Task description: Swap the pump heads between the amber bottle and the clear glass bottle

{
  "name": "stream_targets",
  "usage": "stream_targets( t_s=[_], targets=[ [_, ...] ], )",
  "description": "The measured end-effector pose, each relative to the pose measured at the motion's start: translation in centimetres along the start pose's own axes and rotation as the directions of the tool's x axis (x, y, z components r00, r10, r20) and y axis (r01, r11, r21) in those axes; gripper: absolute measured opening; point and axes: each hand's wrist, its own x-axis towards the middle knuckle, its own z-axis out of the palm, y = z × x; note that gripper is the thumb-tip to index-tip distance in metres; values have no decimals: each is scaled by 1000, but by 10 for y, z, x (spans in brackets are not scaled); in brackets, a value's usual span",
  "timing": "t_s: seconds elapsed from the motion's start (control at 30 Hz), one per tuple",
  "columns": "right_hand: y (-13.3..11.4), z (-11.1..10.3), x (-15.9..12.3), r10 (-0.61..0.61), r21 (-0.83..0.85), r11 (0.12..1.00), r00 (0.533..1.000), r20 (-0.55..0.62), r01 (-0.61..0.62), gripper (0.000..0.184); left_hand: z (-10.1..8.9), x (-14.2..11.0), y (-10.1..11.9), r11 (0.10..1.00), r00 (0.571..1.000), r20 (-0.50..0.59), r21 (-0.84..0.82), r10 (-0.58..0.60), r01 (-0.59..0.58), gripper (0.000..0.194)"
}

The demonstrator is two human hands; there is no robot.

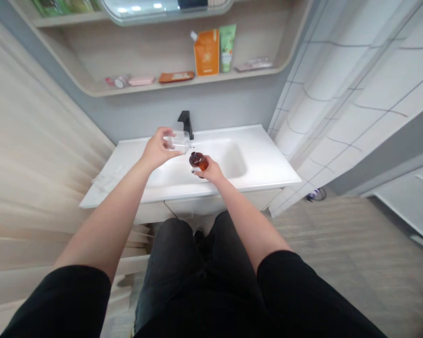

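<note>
My left hand (157, 149) is closed around a clear plastic cup (178, 141), held just in front of the black faucet (186, 123). My right hand (210, 172) grips a small amber-brown bottle (198, 160), tilted with its top toward the cup. Both hands hover over the white sink basin (232, 159). The bottle's mouth sits just below and right of the cup, and I cannot tell if they touch.
The white countertop (268, 169) runs wall to wall between a wooden panel on the left and a tiled wall (338, 94) on the right. A shelf (183, 84) above holds an orange pouch (206, 51), a green tube (227, 47) and small flat items.
</note>
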Motion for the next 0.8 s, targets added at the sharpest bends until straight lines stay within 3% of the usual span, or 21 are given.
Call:
stream_targets(
  t_s=[0.13, 0.33, 0.47, 0.57, 0.67, 0.8],
  targets=[
    [1, 0, 0, 9, 28, 1000, 1000, 4, -9, 82, 14, -35, -54, 894, 965, -188, -439, -184, 86, 80],
    [4, 0, 2, 44, 20, 999, 999, -24, -43, 77, 28, -66, -106, 804, 889, -305, -585, -342, 108, 71],
    [6, -2, 4, 88, 24, 996, 995, -50, -87, 75, 39, -78, -122, 756, 875, -259, -634, -409, 166, 83],
    [4, -3, 3, 111, 25, 994, 991, -73, -110, 74, 47, -83, -129, 750, 885, -223, -634, -409, 187, 77],
    [0, -5, 0, 112, 29, 994, 986, -124, -109, 76, 52, -83, -131, 756, 874, -255, -631, -415, 175, 75],
    [-3, -21, -2, 84, 30, 996, 982, -171, -80, 80, 54, -79, -131, 798, 866, -262, -559, -425, 223, 73]
  ],
)
